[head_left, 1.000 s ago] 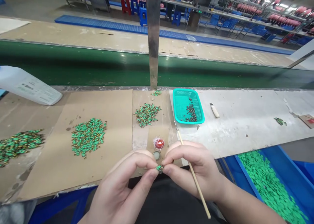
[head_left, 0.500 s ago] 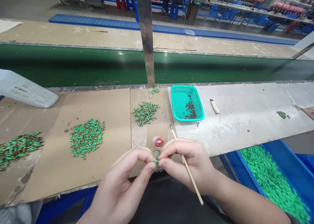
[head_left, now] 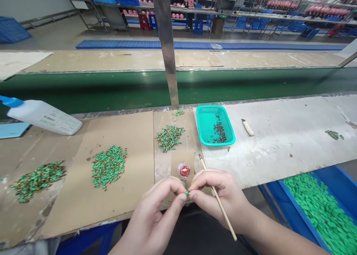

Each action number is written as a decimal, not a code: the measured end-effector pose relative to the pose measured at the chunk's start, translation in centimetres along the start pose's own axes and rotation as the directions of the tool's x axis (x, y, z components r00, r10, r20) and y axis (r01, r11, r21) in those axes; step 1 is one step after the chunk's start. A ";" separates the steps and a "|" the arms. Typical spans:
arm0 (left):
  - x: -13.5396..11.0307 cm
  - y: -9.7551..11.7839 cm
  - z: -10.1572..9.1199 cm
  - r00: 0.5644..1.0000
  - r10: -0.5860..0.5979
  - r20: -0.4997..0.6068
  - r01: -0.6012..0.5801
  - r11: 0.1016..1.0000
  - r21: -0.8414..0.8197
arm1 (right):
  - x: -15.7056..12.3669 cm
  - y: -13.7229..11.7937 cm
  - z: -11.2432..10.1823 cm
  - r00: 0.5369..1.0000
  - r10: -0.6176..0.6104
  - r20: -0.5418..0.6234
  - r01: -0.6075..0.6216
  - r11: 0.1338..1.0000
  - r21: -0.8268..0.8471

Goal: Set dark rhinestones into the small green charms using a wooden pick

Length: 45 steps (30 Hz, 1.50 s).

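Between the fingertips of my left hand [head_left: 164,206] and my right hand [head_left: 220,197] is a tiny green piece [head_left: 186,193], pinched from both sides. A thin wooden paintbrush [head_left: 221,206] also rests in my right hand, its dark tip pointing away from me and up-left. Just beyond the fingertips sits a small round container of red paint [head_left: 184,170], with a greyish round thing [head_left: 183,182] partly hidden in front of it. Piles of small green-and-gold pieces lie on the cardboard, one nearby [head_left: 169,137] and a larger one to the left [head_left: 108,166].
A teal basket [head_left: 216,108] holds small dark pieces. Right of it lies a utility knife [head_left: 247,127]. A white bottle [head_left: 44,117] lies tilted at the left. A blue bin [head_left: 341,184] of green pieces stands lower right. A metal post [head_left: 167,50] rises at the table's back edge.
The view has tilted up and shifted left, so the table's things appear lower and further right. Both hands keep their pinch on the green piece, and the brush stays in my right hand.
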<state>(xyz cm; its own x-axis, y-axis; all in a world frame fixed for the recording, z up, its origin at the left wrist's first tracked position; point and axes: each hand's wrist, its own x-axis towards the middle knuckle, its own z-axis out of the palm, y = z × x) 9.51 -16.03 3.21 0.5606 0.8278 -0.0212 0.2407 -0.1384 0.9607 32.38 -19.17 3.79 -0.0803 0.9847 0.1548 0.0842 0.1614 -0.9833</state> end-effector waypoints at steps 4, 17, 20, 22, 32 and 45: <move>0.3 0.1 0.2 1.000 0.007 -0.005 -0.007 1.000 0.000 | -0.1 0.3 0.0 1.000 0.022 -0.013 -0.022 1.000 -0.007; 0.5 1.0 0.8 0.999 -0.036 -0.005 0.037 0.999 0.007 | -0.4 0.2 -0.4 0.999 0.044 -0.025 -0.045 0.999 -0.015; 0.6 1.3 1.0 0.999 -0.038 0.000 0.038 0.999 -0.007 | -0.3 0.2 -0.4 0.998 0.048 -0.030 -0.048 0.999 -0.022; 0.8 1.5 1.0 0.999 -0.044 0.007 0.044 0.999 -0.012 | -0.3 0.3 -0.5 0.999 0.048 -0.026 -0.049 0.998 -0.030; 1.0 1.9 1.0 1.000 0.004 -0.017 -0.004 1.000 0.009 | -0.1 0.1 -0.8 1.000 0.017 -0.022 -0.019 0.998 -0.067; 1.1 2.4 1.0 0.999 0.012 -0.038 -0.009 0.997 0.079 | -0.3 0.3 -0.8 1.000 0.003 -0.010 -0.004 0.994 -0.105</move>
<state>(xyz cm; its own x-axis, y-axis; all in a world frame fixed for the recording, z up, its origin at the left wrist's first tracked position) 11.55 -15.99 5.20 0.5325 0.8464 0.0009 0.2976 -0.1883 0.9359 33.24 -19.32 3.53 -0.0704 0.9857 0.1531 0.1888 0.1639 -0.9682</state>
